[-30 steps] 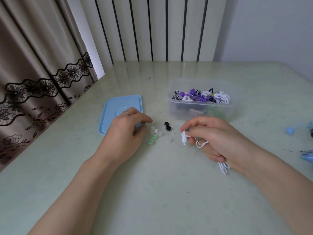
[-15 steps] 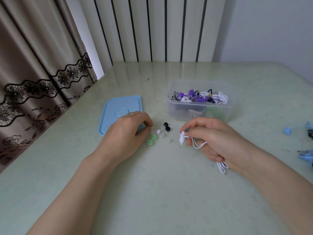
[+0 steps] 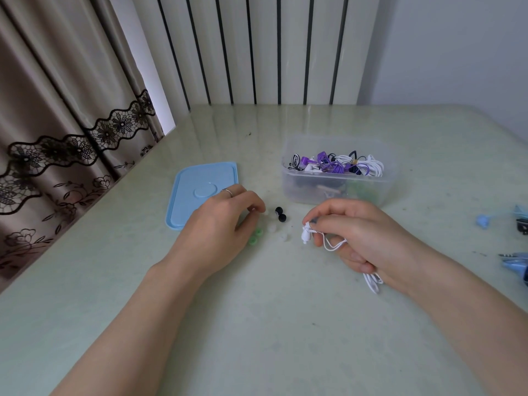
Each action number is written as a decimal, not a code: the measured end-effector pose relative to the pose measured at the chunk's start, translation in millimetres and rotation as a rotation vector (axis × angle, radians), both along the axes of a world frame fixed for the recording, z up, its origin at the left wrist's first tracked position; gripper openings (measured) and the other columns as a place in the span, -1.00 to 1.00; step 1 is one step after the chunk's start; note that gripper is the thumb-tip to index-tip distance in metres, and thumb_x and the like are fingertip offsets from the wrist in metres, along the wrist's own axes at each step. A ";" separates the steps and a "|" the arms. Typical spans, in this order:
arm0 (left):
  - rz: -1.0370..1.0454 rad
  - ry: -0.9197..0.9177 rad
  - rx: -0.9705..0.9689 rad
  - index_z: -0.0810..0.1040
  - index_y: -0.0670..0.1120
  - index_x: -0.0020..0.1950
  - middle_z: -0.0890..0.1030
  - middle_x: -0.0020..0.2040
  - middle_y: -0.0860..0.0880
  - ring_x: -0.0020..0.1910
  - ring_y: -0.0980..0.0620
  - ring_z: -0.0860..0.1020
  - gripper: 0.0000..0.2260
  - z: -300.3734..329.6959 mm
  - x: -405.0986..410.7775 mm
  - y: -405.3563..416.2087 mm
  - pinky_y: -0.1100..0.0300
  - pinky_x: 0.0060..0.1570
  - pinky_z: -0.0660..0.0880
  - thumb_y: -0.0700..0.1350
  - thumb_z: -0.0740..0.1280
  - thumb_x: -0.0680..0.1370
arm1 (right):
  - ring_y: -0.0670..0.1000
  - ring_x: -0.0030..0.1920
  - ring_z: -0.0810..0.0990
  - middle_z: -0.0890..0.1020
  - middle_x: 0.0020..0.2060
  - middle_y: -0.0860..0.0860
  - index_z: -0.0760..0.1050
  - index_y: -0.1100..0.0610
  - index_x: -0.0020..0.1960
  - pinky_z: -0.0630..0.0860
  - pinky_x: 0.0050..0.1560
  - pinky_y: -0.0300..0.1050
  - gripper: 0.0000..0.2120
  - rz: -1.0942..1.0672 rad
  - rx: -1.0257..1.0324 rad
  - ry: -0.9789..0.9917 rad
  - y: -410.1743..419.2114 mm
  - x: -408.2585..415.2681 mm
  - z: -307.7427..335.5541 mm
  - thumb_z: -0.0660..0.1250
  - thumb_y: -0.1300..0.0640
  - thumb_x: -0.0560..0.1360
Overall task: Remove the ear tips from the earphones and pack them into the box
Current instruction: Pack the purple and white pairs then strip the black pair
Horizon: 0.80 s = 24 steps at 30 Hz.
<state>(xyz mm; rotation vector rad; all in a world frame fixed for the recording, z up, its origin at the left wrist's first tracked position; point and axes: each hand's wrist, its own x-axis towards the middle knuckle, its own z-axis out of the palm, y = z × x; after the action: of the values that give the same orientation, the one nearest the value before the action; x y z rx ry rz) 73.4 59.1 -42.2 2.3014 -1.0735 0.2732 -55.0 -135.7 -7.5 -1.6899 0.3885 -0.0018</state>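
Your right hand (image 3: 363, 235) grips one white earphone (image 3: 306, 235); your left hand (image 3: 220, 224) pinches one clear tip. On the worktop (image 3: 285, 324) lie two black tips (image 3: 280, 214) and two green tips (image 3: 255, 236).

No legible text, label, brand, number or sign anywhere: none on the box (image 3: 337, 184) beyond the hands, none on the lid (image 3: 200, 190).

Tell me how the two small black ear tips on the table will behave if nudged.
The two small black ear tips look rounded, so they would probably roll or skitter across the glossy pale green table. Being tiny, they are likely very light and easy to flick away. They look like soft rubber and would probably squash when pinched.
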 end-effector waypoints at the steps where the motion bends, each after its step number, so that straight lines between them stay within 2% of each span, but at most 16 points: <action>1: 0.013 0.006 -0.003 0.63 0.05 0.04 0.52 -0.05 0.18 -0.25 0.30 0.47 -0.88 0.0 -1.0 -1.2 0.13 -0.24 0.46 -0.15 0.34 0.61 | -0.04 -0.62 0.12 0.59 -0.37 0.01 0.59 0.18 -0.07 0.09 -0.58 -0.35 -0.90 0.002 -0.004 0.001 0.1 -0.1 0.0 0.30 0.27 0.54; 5: 0.081 0.034 0.035 0.61 0.11 0.05 0.55 -0.02 0.20 -0.23 0.35 0.46 -0.91 2.4 -5.9 -6.3 0.18 -0.27 0.36 -0.04 0.34 0.60 | -0.04 -0.61 0.12 0.59 -0.37 0.01 0.59 0.19 -0.06 0.09 -0.58 -0.33 -0.90 0.003 -0.008 0.001 0.3 -0.1 -0.6 0.29 0.27 0.54; 8: 0.168 0.076 0.067 0.58 0.15 0.00 0.56 -0.03 0.19 -0.21 0.27 0.47 -0.95 6.5 -9.8 -13.5 0.22 -0.30 0.29 0.02 0.33 0.57 | -0.04 -0.61 0.13 0.59 -0.37 0.01 0.59 0.19 -0.06 0.10 -0.58 -0.34 -0.91 0.005 -0.009 0.003 0.2 0.1 -0.8 0.30 0.26 0.54; 14: 0.352 0.180 0.079 0.54 0.10 -0.11 0.62 -0.13 0.17 -0.11 0.08 0.58 -0.97 13.6 -11.8 -29.5 0.23 -0.31 0.24 -0.01 0.33 0.52 | -0.03 -0.60 0.12 0.58 -0.37 0.01 0.58 0.20 -0.05 0.10 -0.57 -0.33 -0.91 0.006 -0.009 0.000 0.5 -0.2 -1.1 0.30 0.26 0.55; 19: 0.348 0.137 0.130 0.55 0.11 -0.05 0.59 -0.06 0.15 -0.08 0.08 0.47 -0.95 15.0 -12.7 -30.5 0.25 -0.33 0.18 0.00 0.29 0.56 | -0.04 -0.60 0.12 0.58 -0.37 0.02 0.59 0.20 -0.05 0.10 -0.57 -0.34 -0.91 -0.004 0.004 -0.003 0.6 0.1 -0.8 0.30 0.27 0.55; 21: 0.345 0.137 0.125 0.54 0.11 -0.07 0.59 -0.07 0.15 -0.11 0.08 0.51 -0.93 14.3 -12.9 -30.2 0.24 -0.33 0.21 -0.01 0.28 0.57 | -0.04 -0.59 0.12 0.58 -0.37 0.02 0.59 0.21 -0.05 0.09 -0.58 -0.34 -0.91 -0.006 0.006 -0.004 0.6 -0.1 -0.3 0.29 0.28 0.55; 24: 0.343 0.194 0.064 0.54 0.10 -0.09 0.61 -0.12 0.16 -0.15 0.10 0.58 -0.90 13.9 -12.5 -28.3 0.16 -0.24 0.35 0.00 0.26 0.59 | -0.04 -0.58 0.12 0.58 -0.37 0.02 0.59 0.21 -0.05 0.08 -0.57 -0.34 -0.90 -0.014 0.014 -0.001 0.1 -0.1 0.2 0.30 0.28 0.55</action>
<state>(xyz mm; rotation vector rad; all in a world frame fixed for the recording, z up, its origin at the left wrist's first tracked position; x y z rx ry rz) 60.9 30.8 -28.3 2.5038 -0.5983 0.1441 -55.0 -135.6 -7.3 -1.6733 0.3988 -0.0099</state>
